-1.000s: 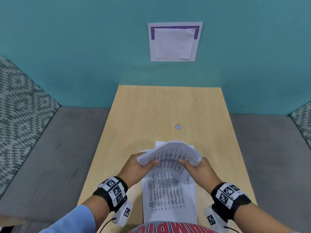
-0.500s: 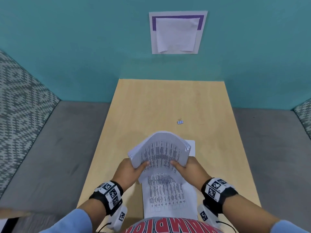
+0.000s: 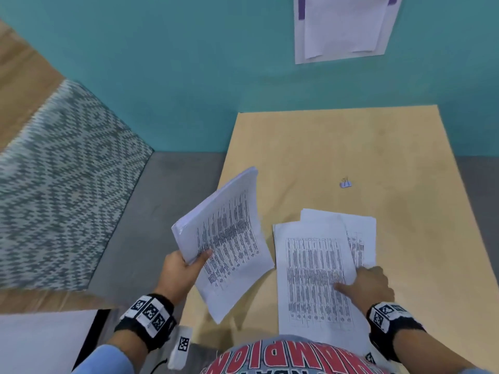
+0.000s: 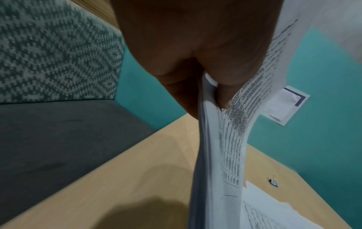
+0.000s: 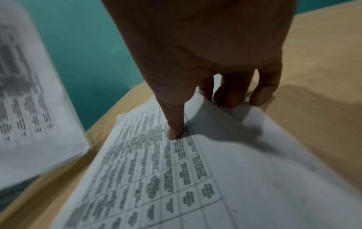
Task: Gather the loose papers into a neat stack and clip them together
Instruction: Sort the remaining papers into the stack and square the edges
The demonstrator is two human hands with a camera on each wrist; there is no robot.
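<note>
My left hand [image 3: 194, 261] [image 4: 203, 93] grips a thick stack of printed papers [image 3: 226, 238] [image 4: 221, 155] by its lower left edge, thumb on top. The stack is lifted and tilted over the table's left edge, and it shows at the left of the right wrist view [image 5: 29, 108]. My right hand [image 3: 356, 278] [image 5: 203, 116] pinches the right edge of a loose printed sheet [image 3: 313, 265] [image 5: 176, 178] lying on the wooden table [image 3: 351, 147], thumb pressed on top and fingers curled at its edge. Another sheet [image 3: 361, 230] peeks out beneath it. A small binder clip [image 3: 345, 183] [image 4: 273, 182] lies alone farther back.
A grey seat [image 3: 162, 211] and a patterned cushion [image 3: 54, 184] lie left of the table. On the teal wall behind hangs a white paper with purple tape [image 3: 343, 28]. A white surface [image 3: 40, 341] sits at the bottom left.
Both hands held the stack over the loose sheets before. Now the left hand alone has carried it off to the left, and the right hand has dropped onto the sheets on the table.
</note>
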